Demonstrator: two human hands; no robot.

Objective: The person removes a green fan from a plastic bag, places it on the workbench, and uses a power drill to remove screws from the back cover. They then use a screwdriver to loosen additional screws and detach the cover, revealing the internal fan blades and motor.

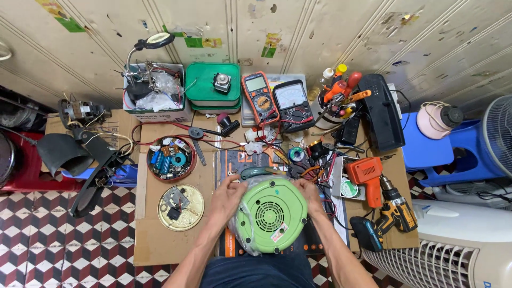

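Both hands are on it: the left hand [228, 196] wraps around the left flank of the green round appliance [272, 214], fingers curled over its upper edge, and the right hand [309, 192] grips the upper right side, thumb tucked against the rim. Firm hold from both sides. The appliance sits underside up, vent grille facing the camera, a small sticker near its lower edge, with clear plastic wrap [241, 234] bunched around its left side. It rests at the near middle of the tabletop [154, 245], on a dark mat with orange print [234, 160], right in front of the person.

Out to the left, a gold round lid [181, 207] holding small parts, and just beyond it a red bowl [171, 158] full of capacitors and bits. Further back, an orange multimeter [260, 98] leans beside a black analogue meter [293, 104], with a stack of green boxes [213, 88] to their left. On the right, an orange soldering gun [368, 178] lies near a yellow and black cordless drill [393, 213], both well clear of the hands. A tangle of wires [309, 160] sits just beyond the right hand's fingers.
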